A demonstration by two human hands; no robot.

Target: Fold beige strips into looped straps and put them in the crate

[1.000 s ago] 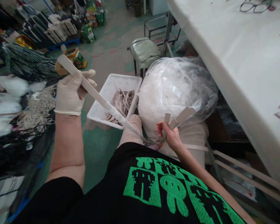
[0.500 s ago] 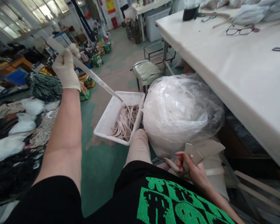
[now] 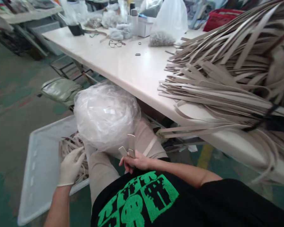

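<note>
My left hand [image 3: 70, 167], in a pale glove, is down in the white plastic tub [image 3: 29, 170]. Its fingers look stretched out and slightly apart, resting over the heap of beige straps [image 3: 69, 146]; the fingertips are partly lost against them. Bare and closed, my right hand [image 3: 137, 160] is in front of my shirt, gripping several flat beige straps [image 3: 131, 143] whose squared ends stick up between the fingers. A big clear plastic bag with white contents [image 3: 106, 116] bulges beside the tub, just beyond my right hand.
A white table [image 3: 123, 67] runs along the right, its edge above my knees. Bundles of beige straps [image 3: 217, 85] cover its near end and hang over the edge. Glasses [image 3: 115, 44], a small dark buckle [image 3: 137, 55] and a bag of small parts [image 3: 161, 39] lie further back.
My view has swung right, toward the table. My left hand has come down from holding a strap raised and is now in the tub. The right hand still grips its straps.
</note>
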